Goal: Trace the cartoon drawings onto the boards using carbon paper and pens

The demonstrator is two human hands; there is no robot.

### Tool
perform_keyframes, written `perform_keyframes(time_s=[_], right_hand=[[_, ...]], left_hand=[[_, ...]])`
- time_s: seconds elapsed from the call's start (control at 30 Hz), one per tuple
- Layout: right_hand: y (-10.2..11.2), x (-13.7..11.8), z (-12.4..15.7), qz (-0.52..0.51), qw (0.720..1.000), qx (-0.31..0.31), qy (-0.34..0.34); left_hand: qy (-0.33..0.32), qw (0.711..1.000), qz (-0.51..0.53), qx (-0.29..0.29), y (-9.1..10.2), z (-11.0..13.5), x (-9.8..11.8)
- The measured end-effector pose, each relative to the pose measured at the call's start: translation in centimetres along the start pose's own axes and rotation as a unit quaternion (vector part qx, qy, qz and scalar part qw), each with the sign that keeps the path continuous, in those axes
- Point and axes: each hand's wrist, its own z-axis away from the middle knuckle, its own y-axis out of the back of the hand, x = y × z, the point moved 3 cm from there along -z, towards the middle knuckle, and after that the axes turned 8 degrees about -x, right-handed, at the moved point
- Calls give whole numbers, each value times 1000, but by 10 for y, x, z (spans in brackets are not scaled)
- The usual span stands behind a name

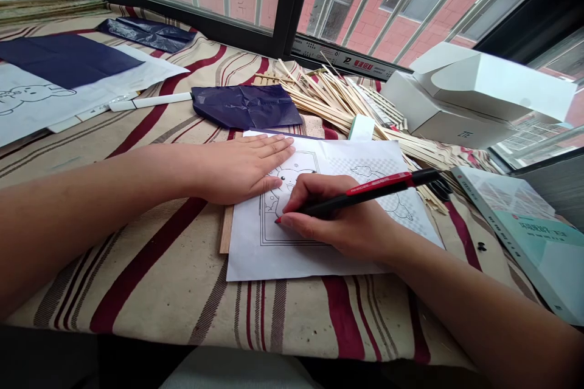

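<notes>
Paper cartoon (285, 191) half under right hand (337, 216)

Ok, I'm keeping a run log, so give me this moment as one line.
left hand: flat on paper sheet | right hand: red-and-black pen, tip on line drawing

Likely wooden sticks (333, 100) behind the paper (246, 258)

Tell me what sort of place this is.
Probably a makeshift craft corner by a window in a home: a striped cloth covers the surface beside a barred window, with sheets of dark carbon paper, a cartoon-outline printout and a heap of thin wooden sticks.
</notes>
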Motion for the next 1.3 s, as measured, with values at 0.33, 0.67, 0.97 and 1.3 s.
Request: perform_keyframes(time_s=[0.33,0.67,0.97,1.3], right_hand=[[1,-1,-1,12,1000,-9,5],[4,0,1,19,1000,2,-15],[5,0,1,17,999,17,-21],[5,-2,1,13,999,23,-32]], left_hand=[[-9,1000,9,16,-1,-1,-2],[-10,1000,-1,16,-2,-2,-2],[-4,1000,-2,8,-1,-1,-1],[-8,1000,3,10,-3,-1,-3]])
